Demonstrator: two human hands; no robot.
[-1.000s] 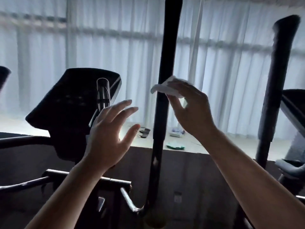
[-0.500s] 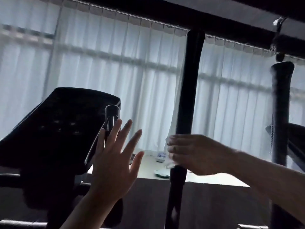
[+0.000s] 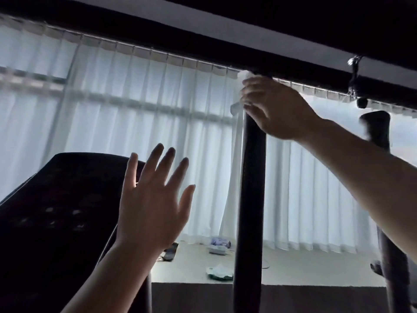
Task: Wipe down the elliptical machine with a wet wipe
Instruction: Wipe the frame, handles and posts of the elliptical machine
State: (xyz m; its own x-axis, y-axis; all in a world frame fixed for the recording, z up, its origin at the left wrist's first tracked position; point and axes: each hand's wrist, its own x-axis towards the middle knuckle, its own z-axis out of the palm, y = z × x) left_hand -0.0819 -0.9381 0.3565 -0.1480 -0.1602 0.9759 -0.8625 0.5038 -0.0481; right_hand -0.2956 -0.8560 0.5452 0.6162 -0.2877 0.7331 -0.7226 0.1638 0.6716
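The elliptical's tall black handle bar (image 3: pixel 250 199) rises through the middle of the view. My right hand (image 3: pixel 277 109) wraps its fingers round the top of this bar, pressing a white wet wipe (image 3: pixel 235 107) against it; only the wipe's edges show left of the fingers. My left hand (image 3: pixel 153 204) hovers in the air, fingers spread and straight, holding nothing, in front of the dark console (image 3: pixel 56 218) at the lower left. A second black handle bar (image 3: pixel 376 136) stands at the right, behind my right forearm.
White curtains (image 3: pixel 135 132) cover the window behind the machine. On the pale sill (image 3: pixel 293 267) lie a small packet (image 3: pixel 218 246), a crumpled green-and-white item (image 3: pixel 220 272) and a dark object (image 3: pixel 170 250). A dark beam (image 3: pixel 225 41) crosses overhead.
My right hand slid up the central bar with the wipe, from mid-height to its top. The camera tilted upward. My left hand stayed open in the air.
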